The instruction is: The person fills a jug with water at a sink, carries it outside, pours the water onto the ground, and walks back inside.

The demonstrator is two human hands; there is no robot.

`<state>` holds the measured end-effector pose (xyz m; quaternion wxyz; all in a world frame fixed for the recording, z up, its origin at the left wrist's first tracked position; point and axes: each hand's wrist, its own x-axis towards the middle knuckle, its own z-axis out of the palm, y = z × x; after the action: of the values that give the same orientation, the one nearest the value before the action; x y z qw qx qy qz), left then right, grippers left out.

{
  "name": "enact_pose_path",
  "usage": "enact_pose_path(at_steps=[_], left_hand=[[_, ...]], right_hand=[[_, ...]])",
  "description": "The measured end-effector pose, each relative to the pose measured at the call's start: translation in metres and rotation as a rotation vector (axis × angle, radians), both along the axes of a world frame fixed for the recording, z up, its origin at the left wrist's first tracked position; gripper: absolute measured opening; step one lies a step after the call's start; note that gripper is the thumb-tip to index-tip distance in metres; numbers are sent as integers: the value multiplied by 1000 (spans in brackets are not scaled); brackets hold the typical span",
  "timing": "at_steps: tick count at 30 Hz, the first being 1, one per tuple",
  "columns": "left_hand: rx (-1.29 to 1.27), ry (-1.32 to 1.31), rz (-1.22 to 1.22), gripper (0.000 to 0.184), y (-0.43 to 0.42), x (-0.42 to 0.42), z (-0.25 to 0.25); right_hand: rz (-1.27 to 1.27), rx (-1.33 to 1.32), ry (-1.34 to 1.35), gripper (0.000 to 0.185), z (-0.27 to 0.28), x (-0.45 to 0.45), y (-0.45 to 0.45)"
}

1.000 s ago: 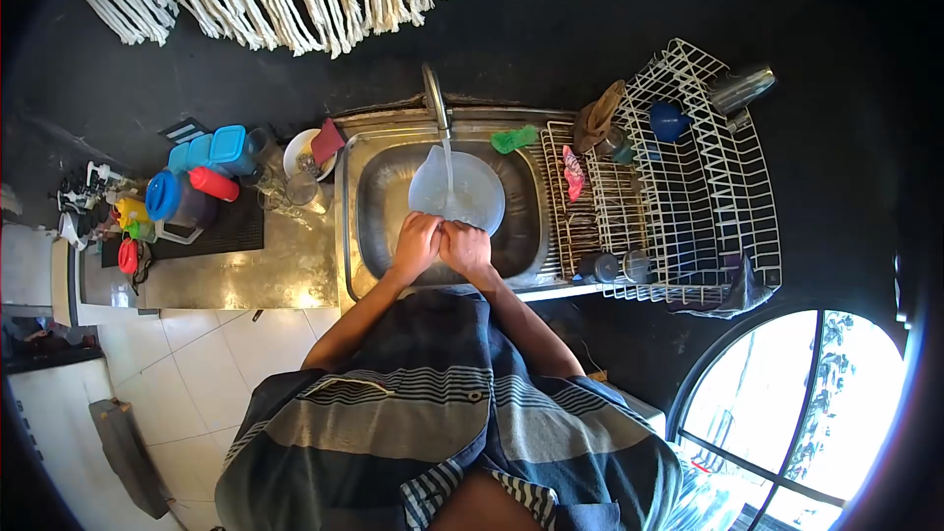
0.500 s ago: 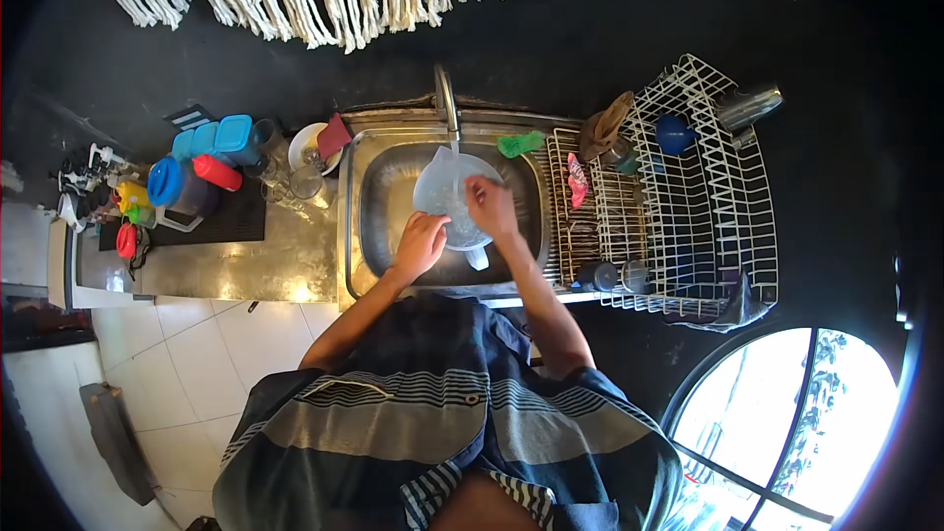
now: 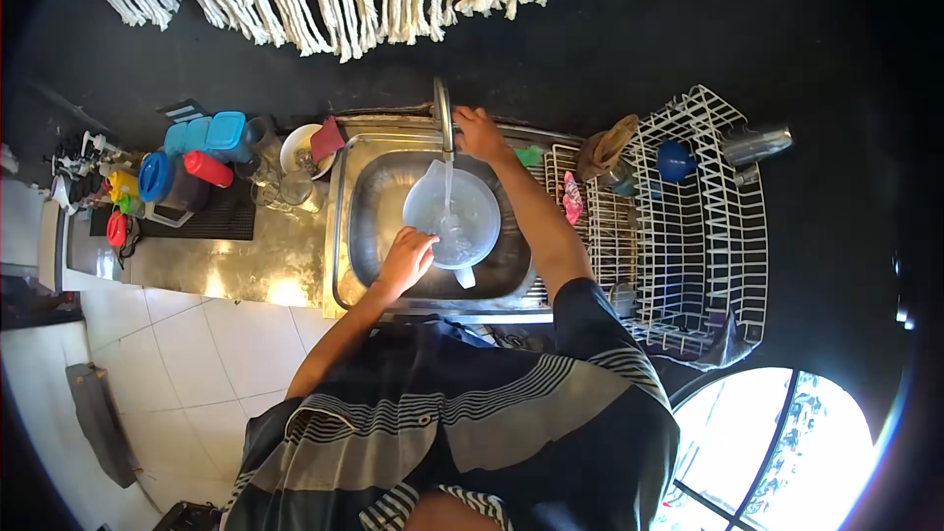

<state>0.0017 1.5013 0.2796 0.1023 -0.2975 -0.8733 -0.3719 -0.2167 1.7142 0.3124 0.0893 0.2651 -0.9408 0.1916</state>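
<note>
A translucent plastic jug, with a spout and a handle, sits in the steel sink. Water runs into it from the curved faucet and stirs the water inside. My left hand is closed on the jug's near left rim, fingertips over the edge. Beyond the sink, my right hand reaches to the base of the faucet, its fingers curled at the faucet handle, which they mostly hide. A green sponge or cloth lies just right of my right wrist.
Right of the sink stands a white wire dish rack with a blue round item and a pink packet nearby. On the left counter are glasses, a bowl, a red bottle and a blue-lidded pitcher.
My right hand has moved from above the jug up to the faucet handle. The left hand stays at the jug's rim. The water stream looks stronger, and the view has shifted slightly.
</note>
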Motion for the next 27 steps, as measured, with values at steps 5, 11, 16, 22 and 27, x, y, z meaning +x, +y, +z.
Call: enact_pose_path(at_steps=[5,11,16,22,27], left_hand=[[-32,-60,-7,23,-3,0,1],[-15,-73,-40,21,-3,-2,3],[-21,-44,-56,23,-3,-3,-1],[-29,-53,-63,24,-3,-3,2],[-5,-30,-56,27,-2,-3,6]], right_hand=[[116,18,7,33,-46,-36,1],[384,-25,191,39,-22,-20,17],[299,-27,211,35,-40,-23,22],[-49,-414,-179,11,-52,-31,-4],[-34,-421,-85,18,-65,-36,-2]])
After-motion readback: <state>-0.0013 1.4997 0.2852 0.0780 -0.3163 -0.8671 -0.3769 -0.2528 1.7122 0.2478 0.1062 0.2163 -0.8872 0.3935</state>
